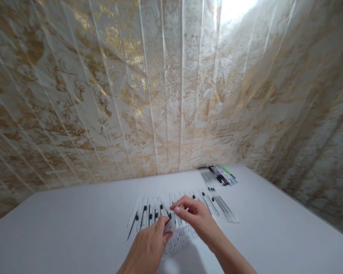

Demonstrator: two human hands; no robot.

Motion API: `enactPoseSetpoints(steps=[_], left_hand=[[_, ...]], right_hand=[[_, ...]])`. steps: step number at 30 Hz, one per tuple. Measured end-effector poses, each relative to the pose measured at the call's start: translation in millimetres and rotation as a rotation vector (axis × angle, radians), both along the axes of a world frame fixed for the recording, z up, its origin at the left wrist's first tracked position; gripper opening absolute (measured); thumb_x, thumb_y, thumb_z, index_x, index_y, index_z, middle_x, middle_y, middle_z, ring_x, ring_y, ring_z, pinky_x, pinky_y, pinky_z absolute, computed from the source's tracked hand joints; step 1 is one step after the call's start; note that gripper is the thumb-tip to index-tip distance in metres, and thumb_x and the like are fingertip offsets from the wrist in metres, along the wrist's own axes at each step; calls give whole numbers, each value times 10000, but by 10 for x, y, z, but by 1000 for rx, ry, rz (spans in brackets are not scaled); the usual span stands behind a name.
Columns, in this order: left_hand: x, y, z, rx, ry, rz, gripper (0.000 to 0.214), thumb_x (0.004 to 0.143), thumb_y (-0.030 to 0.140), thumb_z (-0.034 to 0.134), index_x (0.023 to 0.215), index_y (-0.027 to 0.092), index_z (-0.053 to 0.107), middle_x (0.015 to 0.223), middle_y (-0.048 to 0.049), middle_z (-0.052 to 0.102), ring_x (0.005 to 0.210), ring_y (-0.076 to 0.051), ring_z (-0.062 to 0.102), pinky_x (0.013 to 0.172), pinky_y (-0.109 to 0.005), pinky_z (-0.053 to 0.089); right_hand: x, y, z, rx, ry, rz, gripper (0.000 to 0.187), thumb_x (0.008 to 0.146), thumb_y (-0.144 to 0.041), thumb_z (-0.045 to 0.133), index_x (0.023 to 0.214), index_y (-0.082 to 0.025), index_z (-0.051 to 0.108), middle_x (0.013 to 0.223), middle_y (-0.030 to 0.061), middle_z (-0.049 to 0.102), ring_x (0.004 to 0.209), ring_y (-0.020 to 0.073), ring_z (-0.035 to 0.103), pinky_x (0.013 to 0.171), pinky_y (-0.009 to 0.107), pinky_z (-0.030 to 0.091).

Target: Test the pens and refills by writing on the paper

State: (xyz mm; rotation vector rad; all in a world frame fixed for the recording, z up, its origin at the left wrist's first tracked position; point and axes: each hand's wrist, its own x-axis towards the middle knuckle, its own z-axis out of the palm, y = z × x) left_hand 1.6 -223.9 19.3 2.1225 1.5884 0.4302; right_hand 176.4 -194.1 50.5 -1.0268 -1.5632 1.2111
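Note:
My left hand (150, 241) is closed on a pen (168, 222), with a dark part and a clear part showing between thumb and fingers. My right hand (196, 217) pinches at the pen's upper end, thumb against fingertips; the small piece in that pinch is too blurred to name. Around and behind my hands lies a row of clear pen barrels (130, 215), dark refills (131, 229) and black caps (145, 207). Parts of the row are hidden by my hands. Beneath them rests a sheet with handwriting (178, 241).
At the back right of the white table (74, 224) lies a group of dark and coloured pens (223, 176), beside slim grey refills (208, 177). Clear barrels (225, 209) lie nearer on the right. A gold-patterned curtain (160, 95) hangs behind the table.

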Motion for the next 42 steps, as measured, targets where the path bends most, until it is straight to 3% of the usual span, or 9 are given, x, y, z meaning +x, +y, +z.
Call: enactPoseSetpoints(steps=[6, 13, 23, 26, 28, 32, 35, 37, 42], left_hand=[[43, -39, -53, -2, -40, -30, 161, 890, 217, 415, 1003, 242, 527, 927, -68, 709, 879, -263, 678, 705, -279, 408], [4, -44, -43, 16, -44, -53, 111, 894, 227, 376, 916, 243, 484, 820, -41, 671, 721, -237, 651, 630, -269, 377], [-5, -26, -45, 19, -121, -64, 84, 889, 264, 387, 899, 251, 469, 741, -12, 609, 664, -218, 592, 617, -268, 349], [-14, -50, -82, -29, -318, -116, 119, 907, 347, 406, 904, 256, 482, 738, 3, 595, 644, -188, 561, 614, -258, 350], [5, -79, -71, -84, -562, -102, 234, 914, 465, 418, 922, 246, 501, 717, 11, 556, 639, -164, 520, 616, -247, 361], [78, -122, 54, -315, -1163, 92, 393, 861, 597, 494, 828, 207, 534, 662, 38, 447, 570, -108, 371, 524, -201, 345], [110, -117, 159, -436, -1461, 279, 380, 768, 551, 662, 768, 180, 581, 703, 29, 487, 594, -92, 385, 533, -182, 389], [121, -109, 193, -462, -1575, 397, 341, 690, 469, 765, 782, 172, 623, 740, 19, 530, 643, -98, 451, 585, -190, 445], [152, -125, 185, -515, -1700, 525, 183, 673, 278, 787, 737, 176, 650, 765, 6, 595, 712, -119, 560, 604, -179, 480]], right_hand=[[-7, -32, 67, 96, 29, -120, 236, 825, -345, 615, 674, -175, 680, 728, 11, 603, 706, 149, 522, 659, 261, 383], [442, 14, 272, 251, 255, -460, 261, 860, -426, 598, 782, -180, 644, 669, -1, 571, 584, 127, 481, 570, 252, 406], [381, -38, 346, 210, 171, -384, 300, 831, -454, 606, 733, -175, 655, 585, -7, 573, 540, 123, 491, 518, 243, 416], [269, -49, 293, 101, 62, -189, 301, 832, -447, 601, 744, -170, 680, 607, -2, 590, 540, 114, 476, 527, 242, 405], [189, -67, 236, 25, 14, -29, 275, 839, -434, 598, 872, -179, 698, 692, 0, 602, 560, 107, 475, 529, 234, 403], [61, -158, 184, 36, -90, 96, 306, 846, -355, 619, 1122, -225, 593, 823, -11, 582, 639, 113, 503, 569, 228, 421], [-33, -255, 200, 253, -301, 93, 125, 834, -162, 613, 949, -211, 602, 827, -7, 589, 741, 138, 538, 673, 257, 434], [-119, -312, 181, 459, -447, 86, 138, 811, -69, 591, 859, -198, 600, 866, 14, 606, 810, 167, 538, 736, 297, 429], [-347, -371, -26, 793, -704, -81, 115, 773, -127, 663, 844, -189, 598, 886, 50, 638, 783, 218, 499, 709, 355, 407]])
